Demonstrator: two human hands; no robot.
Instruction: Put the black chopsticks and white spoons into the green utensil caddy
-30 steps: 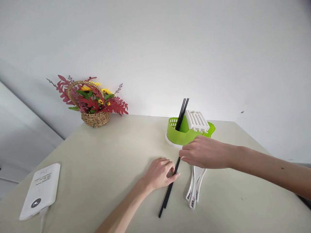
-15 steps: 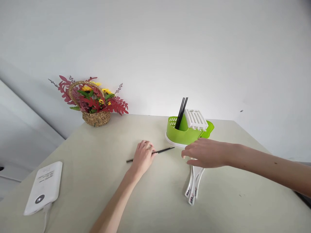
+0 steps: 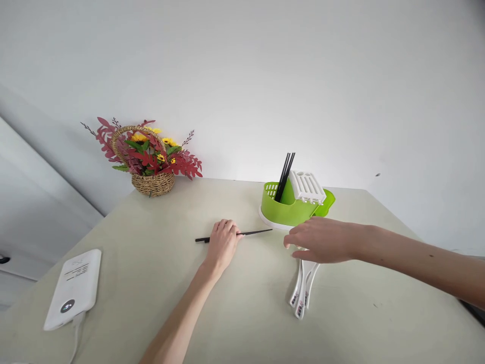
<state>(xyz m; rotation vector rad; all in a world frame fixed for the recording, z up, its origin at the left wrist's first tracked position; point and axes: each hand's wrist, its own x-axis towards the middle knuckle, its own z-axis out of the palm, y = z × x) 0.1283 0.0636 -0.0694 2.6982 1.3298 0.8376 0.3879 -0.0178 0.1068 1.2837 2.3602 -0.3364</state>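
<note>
My left hand point(image 3: 223, 241) is closed around a pair of black chopsticks point(image 3: 254, 233), which lie almost level just above the beige table point(image 3: 159, 283), tips pointing right toward the green holder. My right hand point(image 3: 320, 239) hovers palm down, fingers loosely spread, over the upper ends of several white spoons point(image 3: 302, 289) lying on the table; it grips nothing that I can see. Behind it stands a green utensil holder point(image 3: 282, 211) with a white slotted insert point(image 3: 306, 187) and more black chopsticks point(image 3: 285, 176) standing inside.
A wicker basket of red leaves and yellow flowers point(image 3: 150, 161) sits at the back left against the white wall. A white power bank point(image 3: 75, 289) with a cable lies near the table's left front edge.
My left hand picked the chopsticks up from beside the spoons, turned them from diagonal to nearly level and carried them left and away. My right hand let go of their tip and stayed over the spoons.
</note>
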